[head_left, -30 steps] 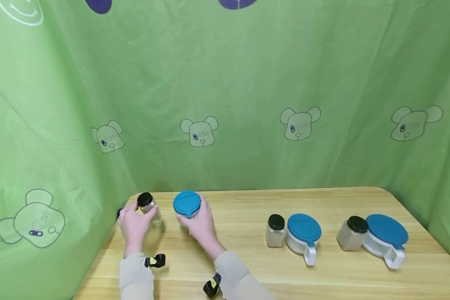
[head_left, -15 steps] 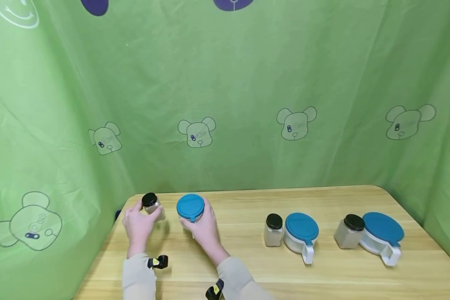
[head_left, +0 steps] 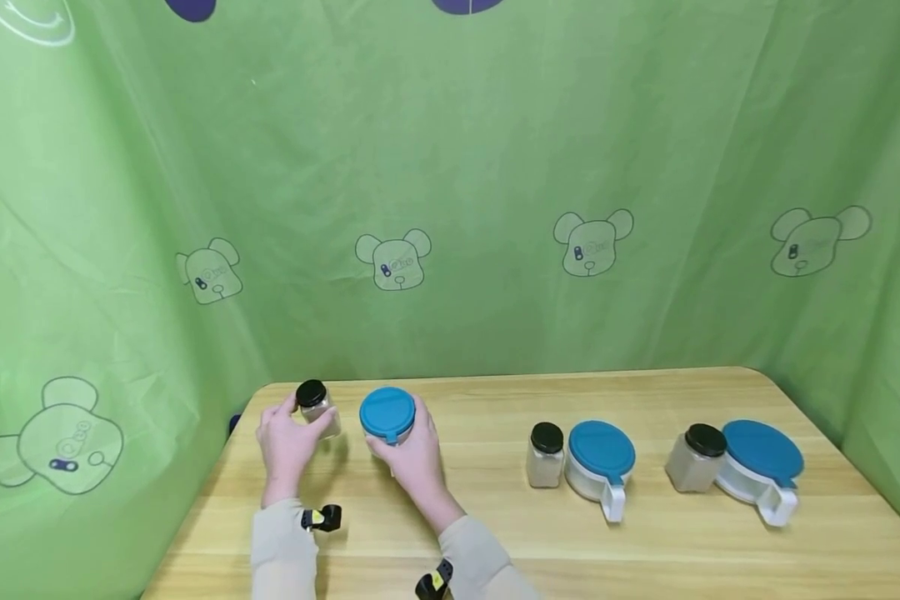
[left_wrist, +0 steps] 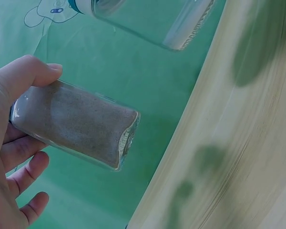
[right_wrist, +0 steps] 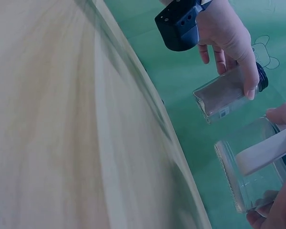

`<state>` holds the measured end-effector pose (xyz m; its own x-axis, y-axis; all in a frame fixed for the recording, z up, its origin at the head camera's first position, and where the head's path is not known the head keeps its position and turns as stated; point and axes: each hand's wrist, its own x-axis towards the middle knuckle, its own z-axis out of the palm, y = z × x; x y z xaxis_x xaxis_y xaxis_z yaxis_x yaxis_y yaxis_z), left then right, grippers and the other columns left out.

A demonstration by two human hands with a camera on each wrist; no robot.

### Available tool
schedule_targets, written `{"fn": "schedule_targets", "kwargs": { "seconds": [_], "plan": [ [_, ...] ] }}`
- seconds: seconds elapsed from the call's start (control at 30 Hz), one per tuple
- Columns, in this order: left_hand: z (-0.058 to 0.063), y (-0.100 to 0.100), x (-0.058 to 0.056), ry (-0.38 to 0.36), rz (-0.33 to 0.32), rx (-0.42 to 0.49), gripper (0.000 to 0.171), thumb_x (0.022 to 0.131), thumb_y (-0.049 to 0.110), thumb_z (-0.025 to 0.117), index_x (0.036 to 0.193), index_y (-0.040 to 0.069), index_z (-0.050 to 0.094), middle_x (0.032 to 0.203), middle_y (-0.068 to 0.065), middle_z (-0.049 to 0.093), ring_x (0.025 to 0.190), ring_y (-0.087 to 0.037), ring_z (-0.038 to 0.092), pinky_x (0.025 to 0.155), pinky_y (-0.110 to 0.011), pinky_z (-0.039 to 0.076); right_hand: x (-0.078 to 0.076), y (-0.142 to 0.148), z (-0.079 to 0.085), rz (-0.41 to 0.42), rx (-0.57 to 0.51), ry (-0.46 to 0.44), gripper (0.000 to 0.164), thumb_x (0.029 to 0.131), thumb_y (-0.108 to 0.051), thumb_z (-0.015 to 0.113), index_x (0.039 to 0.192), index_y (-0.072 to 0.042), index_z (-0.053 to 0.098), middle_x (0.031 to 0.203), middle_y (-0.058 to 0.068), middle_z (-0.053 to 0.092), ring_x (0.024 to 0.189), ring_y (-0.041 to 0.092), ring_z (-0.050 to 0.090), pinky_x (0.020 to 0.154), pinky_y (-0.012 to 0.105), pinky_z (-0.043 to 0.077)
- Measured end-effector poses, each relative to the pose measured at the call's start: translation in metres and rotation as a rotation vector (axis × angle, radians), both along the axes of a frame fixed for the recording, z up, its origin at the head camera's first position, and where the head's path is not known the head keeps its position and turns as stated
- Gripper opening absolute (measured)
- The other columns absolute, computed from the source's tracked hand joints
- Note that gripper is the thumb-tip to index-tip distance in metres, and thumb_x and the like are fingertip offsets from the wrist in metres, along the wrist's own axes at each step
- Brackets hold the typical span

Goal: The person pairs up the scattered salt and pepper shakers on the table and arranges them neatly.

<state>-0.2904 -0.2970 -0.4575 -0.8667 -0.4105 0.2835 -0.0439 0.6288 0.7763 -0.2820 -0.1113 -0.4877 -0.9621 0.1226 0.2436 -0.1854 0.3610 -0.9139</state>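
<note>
My left hand [head_left: 288,446] grips a clear spice jar [left_wrist: 76,124] near its black lid [head_left: 311,392], thumb on one side and fingers on the other. Greyish-brown powder fills most of that jar. Close by on the right, my right hand [head_left: 416,467] holds a glass seasoning pot [right_wrist: 250,183] around its sides. It has a blue lid [head_left: 387,412] and a white handle [right_wrist: 267,150], and a pale layer lies at its bottom. Both containers hang above the table, their bases visible in the wrist views, with a gap between them.
On the wooden table [head_left: 465,500] to the right stand a black-lidded jar [head_left: 545,471] beside a blue-lidded pot [head_left: 602,454], and farther right another black-lidded jar [head_left: 692,468] beside a wider blue-lidded pot [head_left: 761,454]. A green curtain [head_left: 495,333] hangs behind the table and along both sides.
Both hands have drifted a little to the right with the spice jar and the seasoning pot still held. The gap between the two containers has narrowed slightly. The head view has shifted a bit.
</note>
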Motion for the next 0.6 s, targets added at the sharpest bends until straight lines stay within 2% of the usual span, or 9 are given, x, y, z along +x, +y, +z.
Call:
{"fn": "schedule_targets", "kwargs": {
  "seconds": [0.4, 0.6],
  "plan": [
    [-0.006, 0.012, -0.005, -0.012, -0.049, -0.024, 0.074, 0.073, 0.041, 0.083, 0.133, 0.005, 0.058, 0.123, -0.022, 0.061, 0.115, -0.034, 0.044, 0.103, -0.053, 0.030, 0.005, 0.009, -0.001, -0.006, -0.002, -0.003, 0.092, 0.068, -0.034, 0.088, 0.144, -0.015, 0.039, 0.137, 0.013, 0.054, 0.126, 0.033, 0.054, 0.104, 0.055, 0.044],
    [-0.005, 0.020, -0.005, 0.009, -0.065, -0.036, 0.072, 0.073, 0.040, 0.083, 0.131, 0.004, 0.059, 0.121, -0.022, 0.063, 0.113, -0.034, 0.046, 0.101, -0.052, 0.031, 0.004, 0.015, -0.003, -0.028, -0.005, 0.009, 0.092, 0.066, -0.032, 0.089, 0.142, -0.012, 0.041, 0.135, 0.014, 0.055, 0.124, 0.034, 0.055, 0.103, 0.056, 0.045]
  ]
}}
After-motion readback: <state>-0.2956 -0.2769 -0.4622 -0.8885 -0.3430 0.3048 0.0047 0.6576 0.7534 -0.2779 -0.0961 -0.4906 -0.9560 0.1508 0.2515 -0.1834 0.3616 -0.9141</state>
